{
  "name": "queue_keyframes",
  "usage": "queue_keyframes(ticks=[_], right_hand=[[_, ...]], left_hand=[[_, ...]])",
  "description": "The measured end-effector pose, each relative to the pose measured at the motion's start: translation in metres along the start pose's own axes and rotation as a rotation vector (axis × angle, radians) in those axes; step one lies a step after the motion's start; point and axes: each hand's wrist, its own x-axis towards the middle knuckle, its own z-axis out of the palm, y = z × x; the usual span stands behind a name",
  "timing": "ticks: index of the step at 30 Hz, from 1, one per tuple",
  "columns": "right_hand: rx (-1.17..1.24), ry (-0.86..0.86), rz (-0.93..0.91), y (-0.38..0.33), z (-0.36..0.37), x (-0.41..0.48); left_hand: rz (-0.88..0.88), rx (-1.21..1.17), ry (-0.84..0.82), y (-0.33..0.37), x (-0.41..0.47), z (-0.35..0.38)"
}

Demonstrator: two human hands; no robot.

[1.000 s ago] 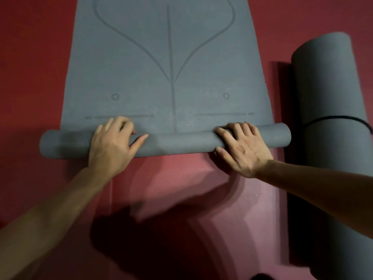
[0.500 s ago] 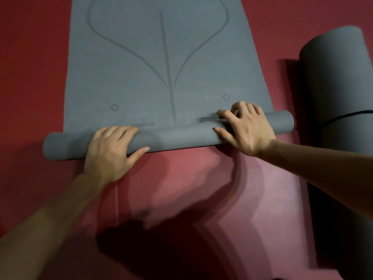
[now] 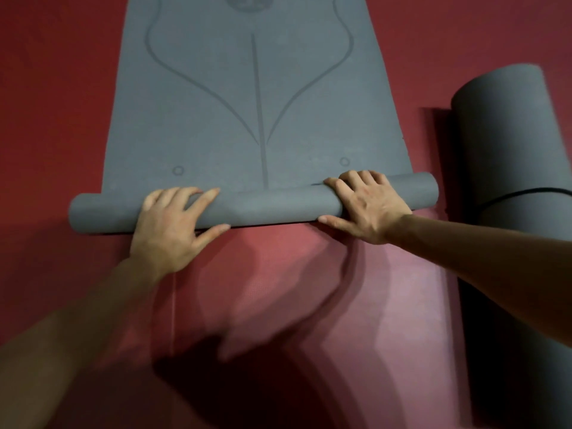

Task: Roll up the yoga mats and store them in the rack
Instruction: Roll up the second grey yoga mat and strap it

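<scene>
Rolling has advanced: the yoga mat (image 3: 272, 205) roll now sits just below its 2 printed circles (image 3: 178, 170) on the red floor (image 3: 62, 119). On it, the left hand (image 3: 168, 230) presses flat-fingered and the right hand (image 3: 368, 205) curls round. Most of its length lies unrolled. 1 strapped rolled mat (image 3: 510, 150) waits beside it, and no rack shows.

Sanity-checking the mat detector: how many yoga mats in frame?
2. A partly rolled grey mat lies centre, under the left hand and right hand; a fully rolled mat with a black band lies at the right. More may be off-frame.
</scene>
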Motion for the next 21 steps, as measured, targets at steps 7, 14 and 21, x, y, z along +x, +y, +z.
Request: queue_keyframes(ticks=[7, 14, 21], right_hand=[[0.007, -0.053, 0.038, -0.003, -0.014, -0.004], [0.044, 0.039, 0.016, -0.02, -0.017, -0.054], [0.036, 0.109, -0.017, -0.055, 0.006, -0.118]], left_hand=[[0.106, 0.086, 0.071, -0.011, 0.011, -0.001], [0.138, 0.054, 0.13, 0.008, -0.03, -0.015], [0.109, 0.007, 0.025, 0.033, -0.082, -0.026]])
